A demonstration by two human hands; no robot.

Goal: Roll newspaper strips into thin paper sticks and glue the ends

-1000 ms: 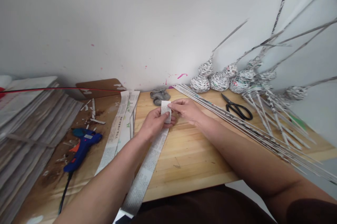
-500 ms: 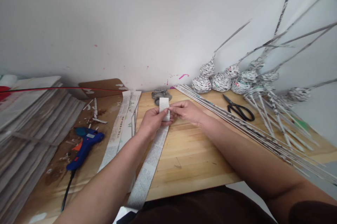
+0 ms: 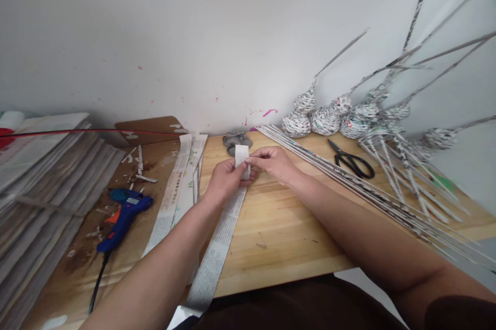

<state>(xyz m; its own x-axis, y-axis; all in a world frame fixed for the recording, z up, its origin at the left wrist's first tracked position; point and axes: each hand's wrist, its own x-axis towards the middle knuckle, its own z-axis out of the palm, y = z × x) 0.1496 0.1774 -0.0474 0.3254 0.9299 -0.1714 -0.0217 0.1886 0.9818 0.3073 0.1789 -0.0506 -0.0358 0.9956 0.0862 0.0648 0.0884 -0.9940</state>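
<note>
A long newspaper strip runs from the table's front edge up to my hands, its far end standing out above my fingers. My left hand is closed round the strip, thumb on top and fingers beneath. Thumb and forefinger of my right hand pinch the strip's right edge, close beside the left thumb. Just beyond my hands a crumpled grey cloth-like lump lies on the table. More newspaper strips are stacked to the left of my left forearm.
On the left are a blue glue gun, paper scraps and a tall newspaper stack. Rolled paper sticks, black-handled scissors and several woven paper gourds with long stems lie to the right, against the wall.
Almost nothing differs. Both hands keep their hold on the strip, and its lower part has shifted very slightly to the left.
</note>
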